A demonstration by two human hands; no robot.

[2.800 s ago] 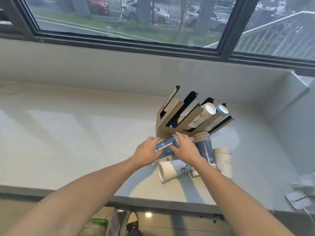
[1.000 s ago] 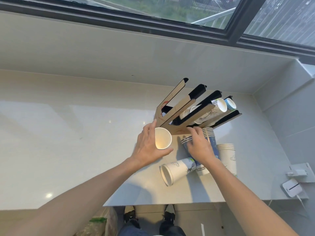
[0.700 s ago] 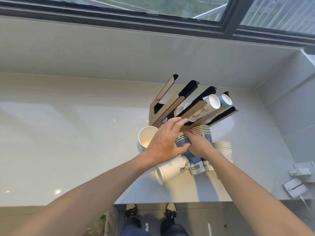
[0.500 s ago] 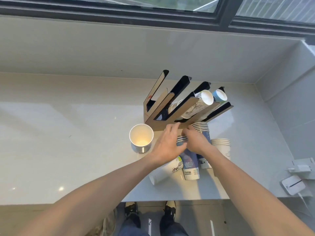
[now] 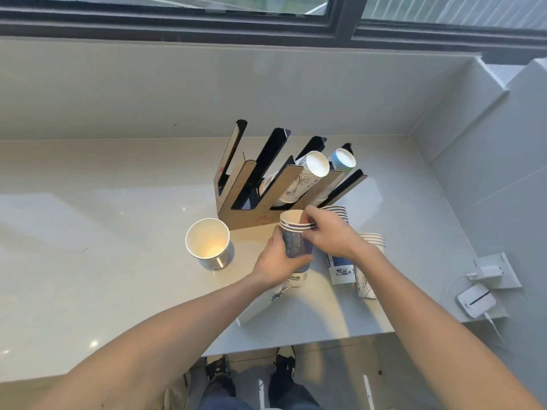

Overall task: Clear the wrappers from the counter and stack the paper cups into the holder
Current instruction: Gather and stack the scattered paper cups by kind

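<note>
Hands: left (image 5: 276,261) wraps blue cup stack (image 5: 296,244) | right (image 5: 328,235) pinches its rim

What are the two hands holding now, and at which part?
A short stack of blue paper cups: the left hand grips its side wall, the right hand pinches the top rims.

White router-like box (image 5: 476,300) with cable at counter's (image 5: 88,261) right front corner; white plug adapter (image 5: 490,272) just behind it on wall plate. Dark window frame (image 5: 340,22) above back ledge. Shoes (image 5: 284,362) on floor below front edge.
</note>
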